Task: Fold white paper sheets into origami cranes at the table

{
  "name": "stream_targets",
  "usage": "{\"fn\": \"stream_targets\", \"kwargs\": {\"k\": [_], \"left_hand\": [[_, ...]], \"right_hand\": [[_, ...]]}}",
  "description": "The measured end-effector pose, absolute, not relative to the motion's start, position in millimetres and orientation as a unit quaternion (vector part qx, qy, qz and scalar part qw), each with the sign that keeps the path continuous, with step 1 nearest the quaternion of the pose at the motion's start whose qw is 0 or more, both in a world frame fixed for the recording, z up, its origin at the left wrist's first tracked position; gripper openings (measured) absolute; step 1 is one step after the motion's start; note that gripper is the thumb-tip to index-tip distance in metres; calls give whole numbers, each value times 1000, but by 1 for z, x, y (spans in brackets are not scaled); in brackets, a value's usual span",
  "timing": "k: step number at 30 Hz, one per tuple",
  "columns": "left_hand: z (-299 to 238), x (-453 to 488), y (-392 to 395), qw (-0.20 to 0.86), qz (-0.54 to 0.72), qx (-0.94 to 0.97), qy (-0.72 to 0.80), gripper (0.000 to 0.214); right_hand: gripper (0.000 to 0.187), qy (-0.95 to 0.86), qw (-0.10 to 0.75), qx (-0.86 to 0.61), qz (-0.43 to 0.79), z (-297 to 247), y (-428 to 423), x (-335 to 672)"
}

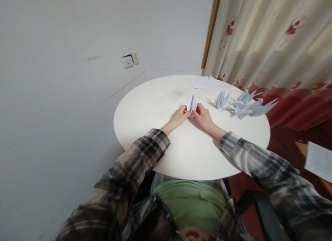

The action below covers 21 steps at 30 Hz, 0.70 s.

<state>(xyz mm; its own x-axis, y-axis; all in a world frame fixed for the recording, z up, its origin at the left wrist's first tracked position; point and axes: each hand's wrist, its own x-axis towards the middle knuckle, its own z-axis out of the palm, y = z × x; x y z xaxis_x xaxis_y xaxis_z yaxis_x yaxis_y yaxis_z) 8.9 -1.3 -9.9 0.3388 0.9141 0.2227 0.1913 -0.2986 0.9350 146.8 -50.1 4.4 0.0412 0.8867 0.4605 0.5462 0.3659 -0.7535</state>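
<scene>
Between my two hands a folded white paper (192,102) stands upright, pointed at the top with a crease down its middle. My left hand (180,115) pinches its lower left edge between thumb and fingers. On the other side, my right hand (203,116) grips the lower right edge, with the thumb on the near face. Both hands are low over the round white table (145,130). To the right of my right hand stands a folded paper piece (222,100), with a cluster of white origami cranes (245,104) beyond it.
Flat paper sheets (206,83) lie at the table's far edge, with a small folded piece (211,77) on them. A wall with a socket (127,62) is at the left, a curtain (264,44) at the right. A chair armrest (259,210) is below; a written sheet (320,161) lies far right.
</scene>
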Motion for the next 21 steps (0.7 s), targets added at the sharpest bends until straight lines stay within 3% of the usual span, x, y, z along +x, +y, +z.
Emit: {"fn": "stream_targets", "kwargs": {"k": [21], "left_hand": [[-4,9,-5,425,398,697,418,12]], "right_hand": [[15,-674,480,-533,177,5,-50,147]]}}
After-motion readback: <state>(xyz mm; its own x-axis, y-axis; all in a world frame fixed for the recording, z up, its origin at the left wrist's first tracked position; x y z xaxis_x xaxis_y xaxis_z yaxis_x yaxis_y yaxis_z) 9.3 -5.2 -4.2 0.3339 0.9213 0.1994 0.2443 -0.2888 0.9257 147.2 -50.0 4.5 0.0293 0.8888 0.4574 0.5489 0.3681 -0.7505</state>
